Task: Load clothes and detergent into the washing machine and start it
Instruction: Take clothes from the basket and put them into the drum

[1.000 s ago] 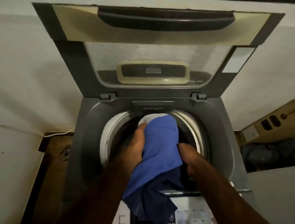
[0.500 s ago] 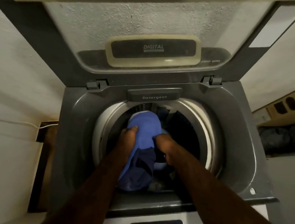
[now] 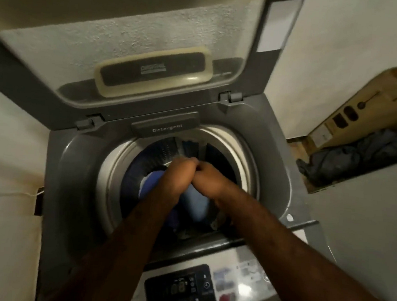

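– Both hands have sunk deeper: left hand (image 3: 184, 170) and right hand (image 3: 206, 174) now sit knuckle to knuckle inside the drum (image 3: 110, 167).
– Holding what?
– Fingers are curled onto the blue cloth (image 3: 152, 182), which bulges just under the wrists, below the rim.
– Why so close together?
– Probably to push the bundle down, clear of the opening of the washing machine (image 3: 58, 163).

One washing machine (image 3: 283, 171), two hands (image 3: 179, 172) (image 3: 206, 176), one box (image 3: 374, 104), perhaps two garments (image 3: 152, 182) (image 3: 195, 204).
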`<state>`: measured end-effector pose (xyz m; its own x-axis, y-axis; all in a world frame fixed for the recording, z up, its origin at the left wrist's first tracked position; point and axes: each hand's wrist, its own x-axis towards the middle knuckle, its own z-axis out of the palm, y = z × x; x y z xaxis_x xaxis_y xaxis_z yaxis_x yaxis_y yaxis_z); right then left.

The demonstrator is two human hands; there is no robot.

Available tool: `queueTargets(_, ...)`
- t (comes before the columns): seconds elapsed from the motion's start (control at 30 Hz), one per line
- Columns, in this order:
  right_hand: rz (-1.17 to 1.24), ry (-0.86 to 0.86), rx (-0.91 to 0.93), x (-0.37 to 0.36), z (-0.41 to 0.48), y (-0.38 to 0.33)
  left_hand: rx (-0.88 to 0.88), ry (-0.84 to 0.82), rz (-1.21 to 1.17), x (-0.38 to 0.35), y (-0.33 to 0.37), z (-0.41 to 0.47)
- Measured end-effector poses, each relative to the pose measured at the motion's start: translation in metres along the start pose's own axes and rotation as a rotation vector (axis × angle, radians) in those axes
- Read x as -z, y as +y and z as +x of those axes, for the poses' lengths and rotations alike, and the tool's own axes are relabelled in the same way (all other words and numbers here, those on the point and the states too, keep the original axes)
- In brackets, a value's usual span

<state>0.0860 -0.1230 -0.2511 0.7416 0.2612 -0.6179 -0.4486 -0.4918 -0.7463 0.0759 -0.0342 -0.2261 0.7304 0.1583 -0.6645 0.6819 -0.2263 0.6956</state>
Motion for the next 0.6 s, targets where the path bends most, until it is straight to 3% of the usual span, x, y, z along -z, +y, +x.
queueTargets(0.3, 0.065, 0.270, 0.242, 0.118, -0.137, 0.035, -0.322, -0.084, 0.156, -0.117, 0.049, -0.095)
queueTargets(0.47, 0.248, 0.493, 0.224, 0.199, -0.231, 0.110, -0.489, -0.233, 0.322, -0.236, 0.074, -0.175)
queueTargets(0.6, 0.361, 0.710, 0.109, 0.239, -0.295, 0.208, -0.559, -0.408, 0.469, -0.351, 0.050, -0.215)
